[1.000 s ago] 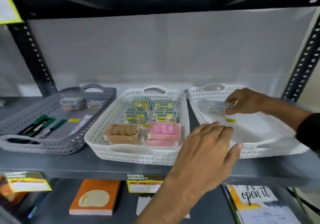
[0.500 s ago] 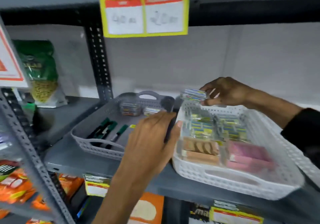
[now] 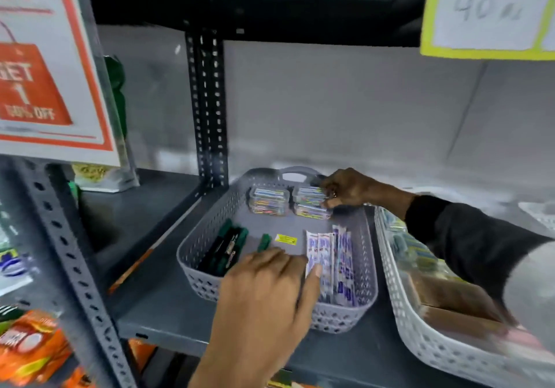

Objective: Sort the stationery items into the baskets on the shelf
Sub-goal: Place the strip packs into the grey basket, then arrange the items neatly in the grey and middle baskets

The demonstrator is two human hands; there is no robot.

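A grey basket (image 3: 207, 222) sits on the dark shelf. It holds green pens (image 3: 228, 246) at the left, white-and-blue packets (image 3: 338, 264) at the right and small clear boxes (image 3: 268, 201) at the back. My right hand (image 3: 351, 189) reaches over the basket's far right corner. Its fingers pinch a clear box (image 3: 307, 194) that lies on top of another one. My left hand (image 3: 264, 294) hovers palm down over the basket's front rim, fingers apart, thumb touching the packets.
A white basket (image 3: 420, 336) with boxed items stands close to the right of the grey one. A perforated black upright (image 3: 207, 111) rises behind the grey basket's left corner. A sale sign (image 3: 45, 72) hangs upper left, a yellow price card (image 3: 486, 12) upper right.
My right hand has carried the clear box from the right white basket, over the middle one, down onto the stack in the grey basket. My left hand moved left to the grey basket's front.
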